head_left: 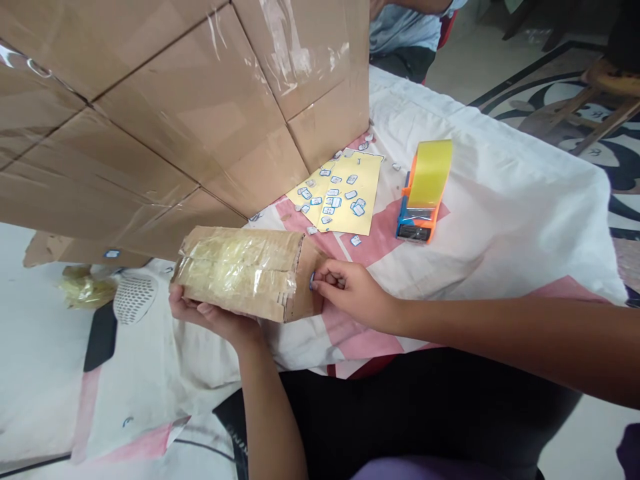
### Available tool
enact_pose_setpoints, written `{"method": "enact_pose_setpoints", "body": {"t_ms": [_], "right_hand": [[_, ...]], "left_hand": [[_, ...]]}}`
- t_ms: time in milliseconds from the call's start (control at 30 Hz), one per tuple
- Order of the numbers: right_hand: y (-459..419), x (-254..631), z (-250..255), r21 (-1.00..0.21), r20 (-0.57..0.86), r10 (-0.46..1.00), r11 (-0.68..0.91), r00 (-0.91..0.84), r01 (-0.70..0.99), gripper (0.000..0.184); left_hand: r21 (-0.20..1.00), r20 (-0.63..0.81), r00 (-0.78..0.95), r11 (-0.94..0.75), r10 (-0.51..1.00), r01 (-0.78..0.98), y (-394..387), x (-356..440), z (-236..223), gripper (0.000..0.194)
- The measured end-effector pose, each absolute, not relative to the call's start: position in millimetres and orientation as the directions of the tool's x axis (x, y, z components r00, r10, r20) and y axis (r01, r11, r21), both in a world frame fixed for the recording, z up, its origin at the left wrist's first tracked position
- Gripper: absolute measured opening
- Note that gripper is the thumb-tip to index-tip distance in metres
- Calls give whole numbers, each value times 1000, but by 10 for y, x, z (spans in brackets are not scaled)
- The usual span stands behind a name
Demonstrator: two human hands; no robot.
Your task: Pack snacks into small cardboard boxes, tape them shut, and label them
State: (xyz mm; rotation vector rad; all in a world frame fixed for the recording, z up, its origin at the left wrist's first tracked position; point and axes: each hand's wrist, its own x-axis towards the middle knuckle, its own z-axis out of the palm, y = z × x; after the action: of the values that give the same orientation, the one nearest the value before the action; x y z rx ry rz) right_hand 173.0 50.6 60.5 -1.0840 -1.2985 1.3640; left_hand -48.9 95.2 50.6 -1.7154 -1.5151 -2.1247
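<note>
left hand (213, 318) cradles taped box (237, 272); right hand (353, 291) pinches label (313, 281) at its end, apparently applying it; calls for pressing flat

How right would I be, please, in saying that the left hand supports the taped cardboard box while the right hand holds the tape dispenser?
Not quite: the head view shows the left hand supporting the taped cardboard box, but the right hand pinching a small blue-edged piece at its end, not the tape dispenser.
</note>
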Motion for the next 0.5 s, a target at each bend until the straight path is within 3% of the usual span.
{"method": "enact_pose_setpoints", "body": {"t_ms": [167, 300, 500], "right_hand": [[581, 1708, 602, -994, 58, 971, 77, -230, 75, 12], [573, 1698, 631, -982, 53, 966, 97, -254, 165, 11], [490, 1734, 625, -993, 37, 943, 71, -332, 90, 9]], "left_hand": [[655, 755, -358, -633, 549, 412, 993, -465, 497, 47], [684, 728, -367, -572, 580, 454, 1001, -476, 480, 50], [697, 715, -368, -564, 595, 443, 980, -529, 430, 53]]}}
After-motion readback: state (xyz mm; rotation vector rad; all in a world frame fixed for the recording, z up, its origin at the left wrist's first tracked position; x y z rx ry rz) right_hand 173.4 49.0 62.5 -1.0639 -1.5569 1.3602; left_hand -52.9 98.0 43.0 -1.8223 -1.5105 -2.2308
